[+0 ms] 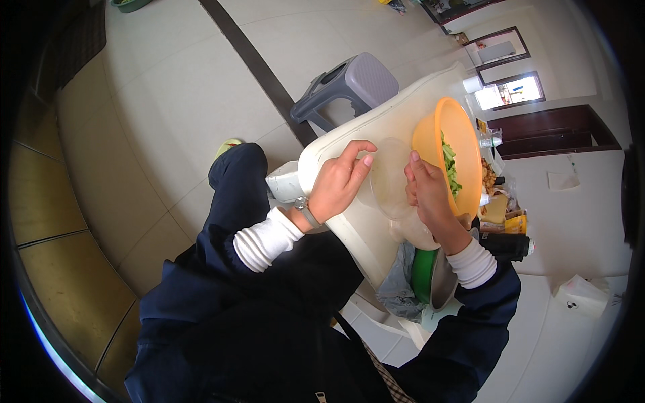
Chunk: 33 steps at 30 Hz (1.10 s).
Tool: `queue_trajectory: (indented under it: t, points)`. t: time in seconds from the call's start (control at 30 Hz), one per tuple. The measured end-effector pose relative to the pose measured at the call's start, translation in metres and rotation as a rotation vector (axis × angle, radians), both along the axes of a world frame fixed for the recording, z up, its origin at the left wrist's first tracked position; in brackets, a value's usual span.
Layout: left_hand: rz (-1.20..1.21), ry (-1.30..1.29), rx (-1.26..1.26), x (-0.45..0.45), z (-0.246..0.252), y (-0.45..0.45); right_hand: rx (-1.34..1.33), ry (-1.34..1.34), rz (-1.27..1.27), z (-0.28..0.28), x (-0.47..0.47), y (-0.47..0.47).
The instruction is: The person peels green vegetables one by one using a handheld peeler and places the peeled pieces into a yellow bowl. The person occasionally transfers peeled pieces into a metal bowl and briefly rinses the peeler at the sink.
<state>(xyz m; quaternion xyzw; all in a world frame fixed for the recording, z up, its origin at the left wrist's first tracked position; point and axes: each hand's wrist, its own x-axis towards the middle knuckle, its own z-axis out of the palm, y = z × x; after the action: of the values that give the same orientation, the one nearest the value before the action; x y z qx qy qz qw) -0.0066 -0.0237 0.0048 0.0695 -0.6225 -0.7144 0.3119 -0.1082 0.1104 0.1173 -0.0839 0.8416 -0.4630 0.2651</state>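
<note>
A translucent round plastic bowl (392,179) sits on the cream table (330,143), between my hands. My left hand (338,182), with a watch on its wrist, is at the bowl's left side; thumb and forefinger are apart with nothing between them. My right hand (427,194) is over the bowl's right side, fingers curled and thumb raised; whether it grips anything is hidden. Right beside it, an orange plastic basin (421,133) stands tilted in the view, holding cut green vegetable pieces (450,169). Below my right hand is another translucent, rounded item (421,232).
A grey plastic bag (400,289), a green bowl (422,274) and a metal bowl (444,282) lie at the table's near right. Behind the basin stand a black bottle (504,246), packets and a clear bottle (490,142). A grey plastic stool (370,80) stands beyond the table.
</note>
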Motion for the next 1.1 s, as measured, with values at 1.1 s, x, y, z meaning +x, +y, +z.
queue_trajectory:
  t: [1.1]
  points:
    - [-0.013, -0.009, 0.038, 0.0006, -0.0011, 0.0002, 0.066, -0.041, 0.004, -0.0002, -0.0041, -0.0013]
